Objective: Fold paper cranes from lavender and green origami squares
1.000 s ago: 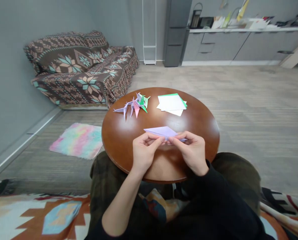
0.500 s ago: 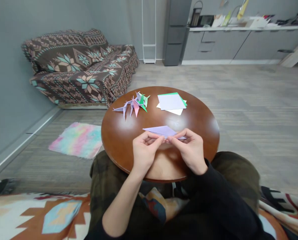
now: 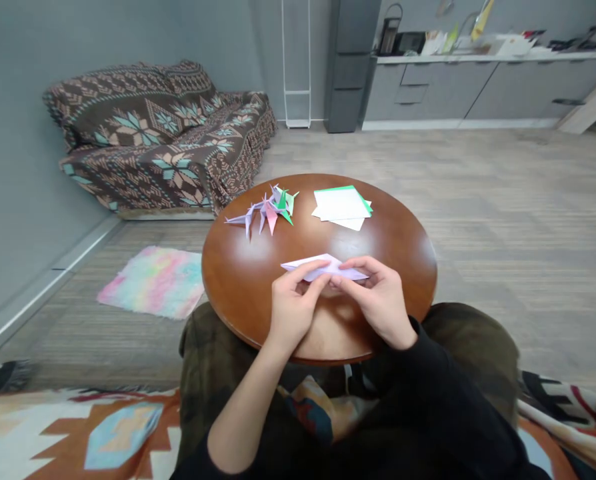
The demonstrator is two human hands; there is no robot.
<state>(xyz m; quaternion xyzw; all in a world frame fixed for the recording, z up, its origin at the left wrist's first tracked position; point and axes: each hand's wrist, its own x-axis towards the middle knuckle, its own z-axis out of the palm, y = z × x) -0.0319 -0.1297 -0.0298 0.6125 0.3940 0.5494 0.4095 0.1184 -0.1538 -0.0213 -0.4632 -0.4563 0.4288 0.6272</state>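
Note:
A lilac sheet of origami paper [image 3: 334, 267], folded into a long pointed diamond, is held over the near half of the round brown table [image 3: 238, 287]. My left hand [image 3: 298, 293] pinches its near edge between thumb and fingers, left of the middle. Close beside it, my right hand [image 3: 375, 290] grips the same edge on the right. One sharp point sticks out past the left fingers, another lies by the right ones. The fingertips partly hide the paper's lower edge.
Several folded paper cranes [image 3: 271, 213] in lilac, pink, green and pale green stand at the table's far left. A stack of square paper sheets [image 3: 342, 203] lies at the far right. Beyond are a covered sofa [image 3: 168, 140] and a fluffy mat [image 3: 153, 281].
The folded paper has tilted, showing more of its upper face. My left fingers have moved up and over its top, and the right index finger has shifted inward.

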